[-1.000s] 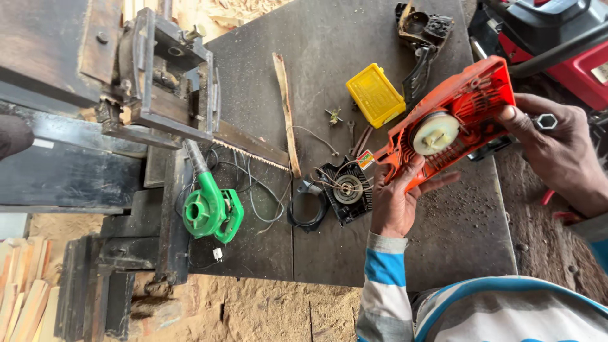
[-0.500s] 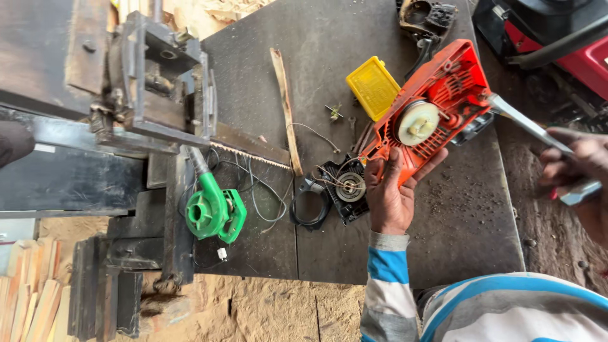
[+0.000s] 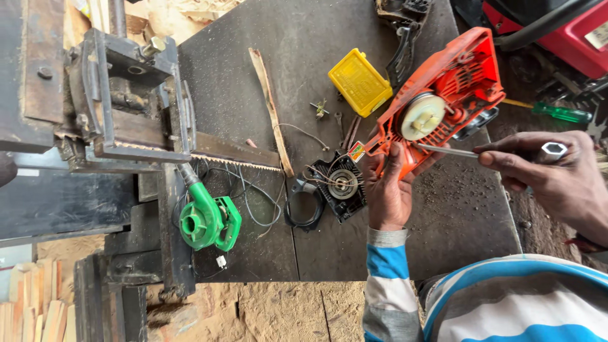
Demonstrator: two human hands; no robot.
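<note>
The orange starter cover (image 3: 443, 95) is a broad ribbed plastic housing with its inner side turned up, a pale round pulley (image 3: 422, 116) seated near its middle and a small coloured sticker at its lower corner; it is held tilted above the right part of the dark metal workbench (image 3: 266, 76), its lower edge in the left hand (image 3: 389, 190) and its upper corner reaching toward the bench's far right edge; the bench lies open in front of the cover and toward the near edge, while a yellow plastic box (image 3: 360, 81) sits just beside the cover's left side and a black recoil part (image 3: 341, 185) with loose wires lies just left of the left hand; a green blower (image 3: 206, 218) rests well apart at the bench's left edge; the left hand comes up from below, fingers wrapped on the cover's lower rim, thumb on the inner face; the right hand (image 3: 557, 180) comes in from the right, fingers closed around a metal socket wrench (image 3: 500, 152), whose thin shaft points left and meets the cover just below the pulley.
</note>
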